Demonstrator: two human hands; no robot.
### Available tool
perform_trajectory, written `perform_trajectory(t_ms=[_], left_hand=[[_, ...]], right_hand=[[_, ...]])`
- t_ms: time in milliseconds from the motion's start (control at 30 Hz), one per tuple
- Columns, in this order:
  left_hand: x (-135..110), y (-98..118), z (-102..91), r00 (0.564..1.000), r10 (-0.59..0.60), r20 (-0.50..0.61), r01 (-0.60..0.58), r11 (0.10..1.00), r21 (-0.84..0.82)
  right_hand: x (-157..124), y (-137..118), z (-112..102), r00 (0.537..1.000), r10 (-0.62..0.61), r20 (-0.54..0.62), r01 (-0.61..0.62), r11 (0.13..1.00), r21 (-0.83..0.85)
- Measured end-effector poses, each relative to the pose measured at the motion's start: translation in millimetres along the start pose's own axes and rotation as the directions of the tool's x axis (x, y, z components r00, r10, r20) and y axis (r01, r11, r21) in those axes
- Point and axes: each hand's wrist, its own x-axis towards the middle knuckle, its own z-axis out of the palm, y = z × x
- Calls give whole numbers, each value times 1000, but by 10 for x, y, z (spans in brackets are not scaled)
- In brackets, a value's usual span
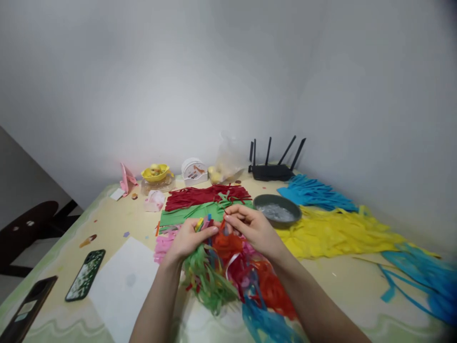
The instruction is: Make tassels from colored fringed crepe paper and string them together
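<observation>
- A loose bundle of thin, crinkled green, red, pink and blue fringe strips hangs between the person's forearms, over the near middle of the table, its ends splayed and tangled.
- The left hand is closed around the top of this bundle, thumb laid across, with short yellow and blue ends poking up above the grip.
- The right hand, fingers curled, pinches a narrow orange-red strip between thumb and fingertips, just beside the left hand.
- Beyond the hands lie a flat green fringed sheet and, behind it, a dark red one.
- Near the right hand sits a round grey-green bowl with clear, shiny contents; yellow fringe spreads rightward from it, bright blue fringe behind.
- A pale yellow, green-edged tablecloth covers the table, with a white paper sheet at left.
- A black router with upright antennas stands by the plain grey-white wall.
- A dark brown chair shows at far left.
</observation>
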Motion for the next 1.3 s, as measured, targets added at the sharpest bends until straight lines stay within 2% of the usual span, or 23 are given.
perform_trajectory(t_ms=[100, 200, 267, 333, 433, 600, 700, 833, 1000, 1133, 1200, 1300], left_hand=[[68, 9, 90, 998, -40, 42, 43, 995, -87], [138, 20, 199, 998, -50, 35, 55, 988, -142], [175, 24, 268, 997, -38, -66, 28, 989, -144], [198, 25, 322, 978, -25, -209, -3, 991, -131], [210, 27, 368, 937, -7, -350, -32, 994, -108], [184, 25, 394, 909, 63, -411, -68, 998, 4], [166, 4, 403, 888, 169, -427, -113, 982, 153], [143, -19, 428, 840, 387, -380, -205, 875, 438], [88, -69, 476, 760, 610, -225, -290, 627, 723], [77, -106, 502, 741, 665, -100, -319, 478, 818], [83, -105, 511, 735, 674, -66, -319, 431, 844], [95, -100, 522, 744, 668, -19, -335, 397, 855]], right_hand=[[-26, 83, -75, 999, -41, -34, 42, 999, 17], [-48, 152, -121, 988, -68, -139, 71, 997, 16], [-73, 173, -146, 972, -81, -223, 78, 997, -21], [-111, 169, -161, 962, -91, -259, 72, 994, -84], [-168, 128, -150, 981, -76, -176, 42, 981, -187], [-169, 78, -94, 996, -50, -74, 30, 966, -256], [-139, 93, -82, 998, -21, -51, 8, 971, -238], [-122, 111, -81, 998, 28, -58, -39, 980, -194], [-98, 135, -89, 994, 96, -60, -98, 995, -35], [-21, 188, -147, 991, 106, -84, -95, 987, 128], [25, 219, -202, 991, 124, -47, -114, 978, 176], [69, 245, -288, 994, 113, 1, -113, 990, 85]])
